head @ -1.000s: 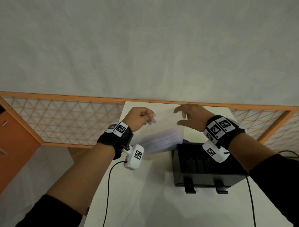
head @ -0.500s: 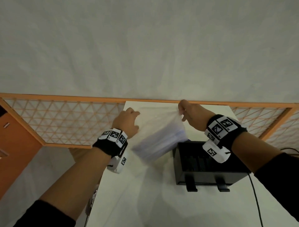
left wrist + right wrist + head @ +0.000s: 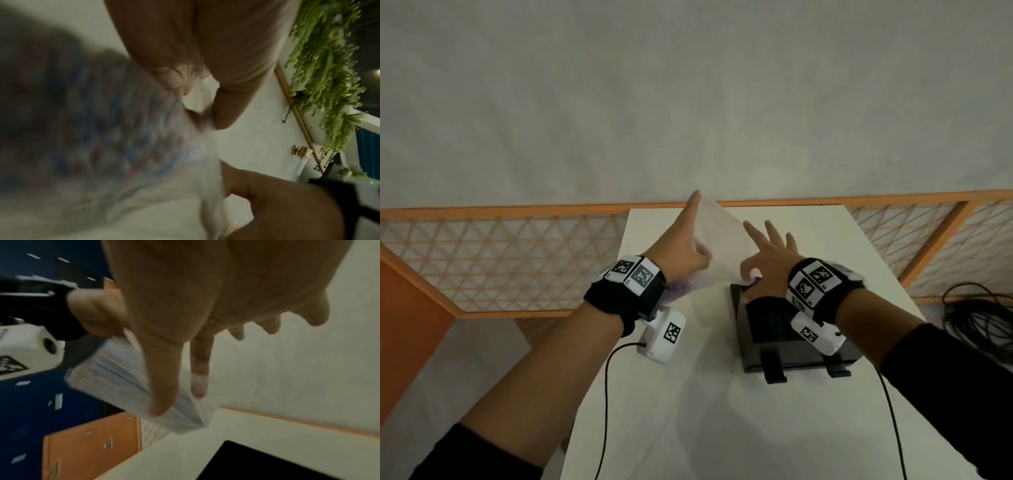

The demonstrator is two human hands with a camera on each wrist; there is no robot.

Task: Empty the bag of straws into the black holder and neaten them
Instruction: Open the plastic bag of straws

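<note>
- Nearest us on the desk (image 3: 722, 411) stands the black holder (image 3: 774, 339), toward the right edge; its open top is partly hidden by our right wrist, and no straws show in the part we can see.
- Our right hand (image 3: 767, 263) now hangs over the holder's far-left corner. A second ago it gripped the bag's top edge beside the left one; it has since dropped to the bag's lower end, where thumb and forefinger pinch the plastic and the other fingers spread out straight.
- Our left hand (image 3: 681, 250) has climbed and turned, and holds the bag's other end high, fingers curled round it and the forefinger stretched up along the edge.
- The bag (image 3: 717, 246) has thus swung from hanging level between both hands to a steep slant above the desk's far edge, its low end just beside the holder.
- The straws (image 3: 131, 386) are still inside; the wrist view shows them bunched in the plastic.
- We judge the pour is being set up and nothing is emptied yet. Whether the low end is the open mouth, we cannot tell.
</note>
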